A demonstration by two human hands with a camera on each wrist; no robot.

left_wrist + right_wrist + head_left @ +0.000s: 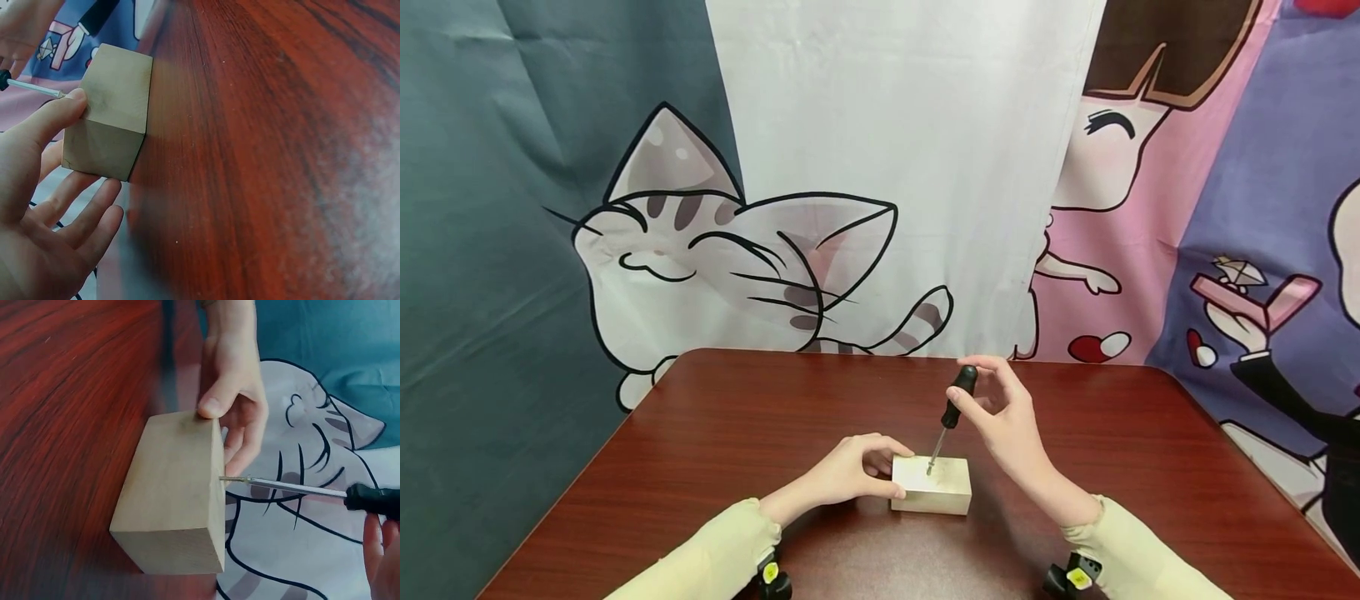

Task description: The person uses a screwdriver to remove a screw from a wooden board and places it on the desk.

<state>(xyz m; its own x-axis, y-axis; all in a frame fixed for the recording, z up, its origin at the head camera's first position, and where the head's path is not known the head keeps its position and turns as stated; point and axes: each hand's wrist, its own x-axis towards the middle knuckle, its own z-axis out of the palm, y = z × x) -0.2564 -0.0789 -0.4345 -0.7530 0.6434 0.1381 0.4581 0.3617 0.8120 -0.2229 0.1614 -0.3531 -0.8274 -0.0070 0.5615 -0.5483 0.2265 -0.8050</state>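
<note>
A pale wooden block [951,479] lies on the table. My left hand [857,468] grips its left end, thumb on the near side and fingers around the far side; the left wrist view shows the thumb pressed by the upper edge. A brass-coloured screw [232,479] stands in the block's top face. On its head sits the tip of a screwdriver [297,487] with a black handle and a bare metal shaft, slightly tilted to the right in the head view. My right hand [1006,417] holds the handle [958,398] between thumb and fingers, above the block.
The reddish-brown wood-grain table [760,408] extends on all sides of the block, its far edge close to a hanging cloth [895,108] printed with cartoon figures. Small devices [772,575] are strapped at both wrists, below pale yellow sleeves [715,546].
</note>
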